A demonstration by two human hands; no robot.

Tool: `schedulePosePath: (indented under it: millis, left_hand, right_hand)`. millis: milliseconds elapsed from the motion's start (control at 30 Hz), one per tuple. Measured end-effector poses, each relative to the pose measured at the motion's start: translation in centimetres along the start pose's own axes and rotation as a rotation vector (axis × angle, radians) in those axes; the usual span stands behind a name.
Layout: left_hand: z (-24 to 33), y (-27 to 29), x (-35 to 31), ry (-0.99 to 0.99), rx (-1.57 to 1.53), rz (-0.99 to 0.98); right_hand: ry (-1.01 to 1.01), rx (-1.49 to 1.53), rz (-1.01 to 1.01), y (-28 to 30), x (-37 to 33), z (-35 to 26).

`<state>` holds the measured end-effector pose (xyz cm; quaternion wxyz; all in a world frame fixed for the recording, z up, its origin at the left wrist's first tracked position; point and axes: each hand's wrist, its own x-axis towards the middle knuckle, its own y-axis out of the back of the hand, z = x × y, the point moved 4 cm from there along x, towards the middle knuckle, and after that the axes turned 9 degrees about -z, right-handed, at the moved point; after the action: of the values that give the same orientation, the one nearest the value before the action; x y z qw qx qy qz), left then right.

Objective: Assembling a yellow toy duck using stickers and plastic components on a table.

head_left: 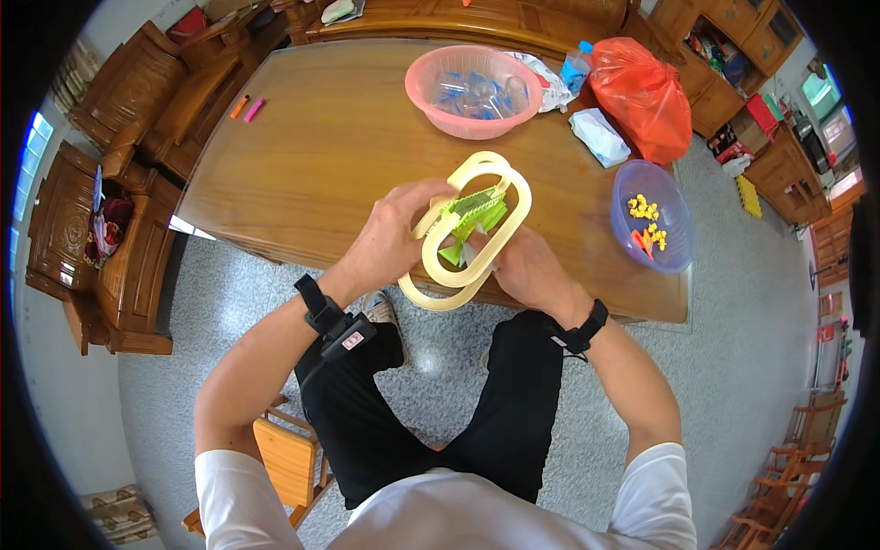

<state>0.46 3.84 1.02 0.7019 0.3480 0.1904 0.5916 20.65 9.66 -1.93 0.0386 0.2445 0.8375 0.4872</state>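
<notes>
Pinching cream loops (pixel 513 223), left hand (pixel 394 226); right hand (pixel 536 272), grip hidden; pink basin (pixel 447 120), plastics (pixel 478 93); purple basin (pixel 676 225), yellow pieces (pixel 642 207)

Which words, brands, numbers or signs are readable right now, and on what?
No text is readable.
Left wrist device: small red-and-white mark, too small.
Right wrist device: small pale mark, too small.
Blue-capped bottle: too blurred.
Pale-yellow oval loops being held: no lettering visible.

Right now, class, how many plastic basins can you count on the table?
2: the pink basin toward the far side of the table, and the translucent blue-purple basin at its right end, with yellow pieces inside. No others show.
</notes>
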Motion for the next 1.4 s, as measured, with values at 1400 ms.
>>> schedulePosePath:
  millis: [1400]
  left_hand:
    - [1.8,0.3,2.0,-0.101,-0.037,-0.141]
  right_hand:
    - [0.259,-0.350,0.097,2.5,-3.5,0.0]
